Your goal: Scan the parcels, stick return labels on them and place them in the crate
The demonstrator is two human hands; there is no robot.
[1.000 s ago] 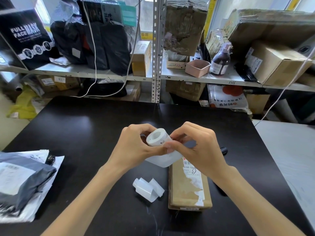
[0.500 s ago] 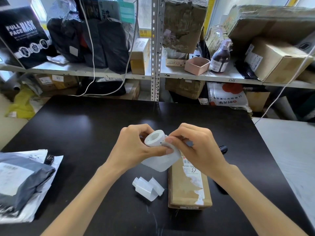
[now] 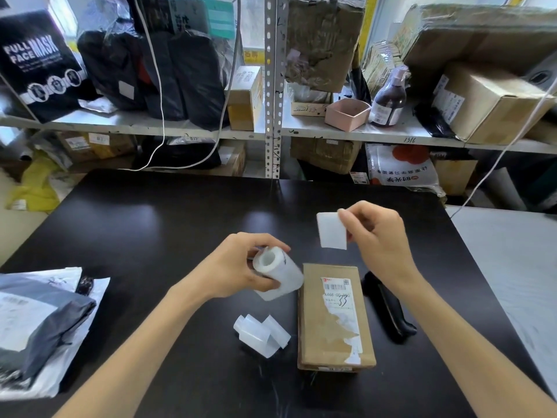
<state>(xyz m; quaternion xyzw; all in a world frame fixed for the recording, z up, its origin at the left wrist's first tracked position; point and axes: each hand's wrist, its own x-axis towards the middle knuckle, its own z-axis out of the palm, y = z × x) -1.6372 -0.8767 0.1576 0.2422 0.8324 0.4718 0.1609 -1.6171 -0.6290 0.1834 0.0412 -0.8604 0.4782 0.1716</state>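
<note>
A flat brown cardboard parcel (image 3: 333,318) with a partly torn white shipping label lies on the black table (image 3: 156,230) in front of me. My left hand (image 3: 238,267) grips a white label roll (image 3: 275,273) just left of the parcel's far end. My right hand (image 3: 376,239) pinches a single white label (image 3: 331,230), held up above the parcel's far end. A black handheld scanner (image 3: 388,309) lies on the table right of the parcel, partly under my right forearm.
Curled strips of white backing paper (image 3: 262,333) lie left of the parcel. Grey and white poly mailers (image 3: 39,324) are stacked at the table's left edge. Shelves (image 3: 193,132) with boxes, bags and a pink tray stand behind. A grey surface (image 3: 512,267) adjoins the table on the right.
The hands were together at the roll. Now they have separated: my right hand has pulled a label free and lifted it to the upper right, and my left hand has lowered the roll.
</note>
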